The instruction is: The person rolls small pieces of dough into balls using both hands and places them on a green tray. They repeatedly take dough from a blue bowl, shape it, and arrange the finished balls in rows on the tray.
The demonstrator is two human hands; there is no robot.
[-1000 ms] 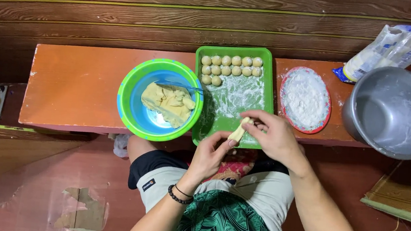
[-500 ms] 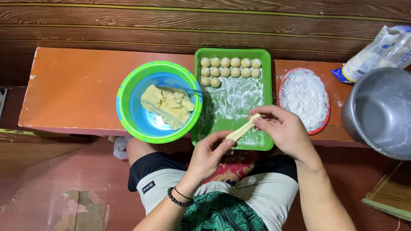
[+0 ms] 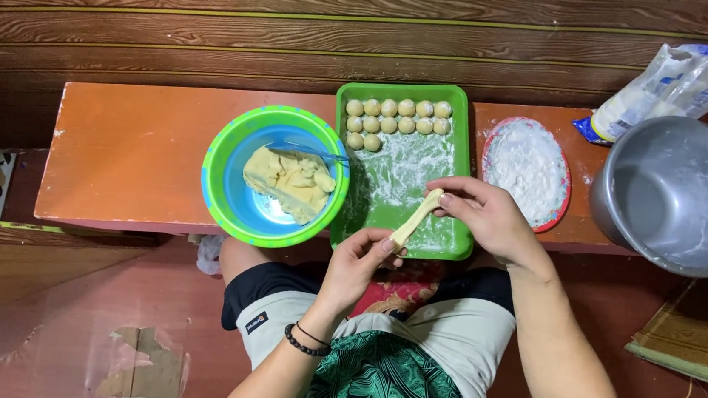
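A thin rope of pale yellow dough (image 3: pixel 414 219) stretches between my two hands over the near edge of a floured green tray (image 3: pixel 460 161). My left hand (image 3: pixel 358 263) pinches its lower end, and my right hand (image 3: pixel 482 216) pinches its upper end. Several small dough balls (image 3: pixel 394 115) lie in rows at the tray's far end. Left of the tray stands a blue bowl with a green rim (image 3: pixel 225 192), holding a lump of the same dough (image 3: pixel 289 182) and a utensil.
A red-rimmed plate of white flour (image 3: pixel 527 168) sits right of the tray on the low orange bench (image 3: pixel 132 154). A grey metal pot (image 3: pixel 679 193) and a plastic flour bag (image 3: pixel 675 86) are at far right. Wooden wall planks lie behind.
The short piece of dough held at the tray's near edge has been drawn out into a longer, thinner rope. My right hand rose and my left hand dropped.
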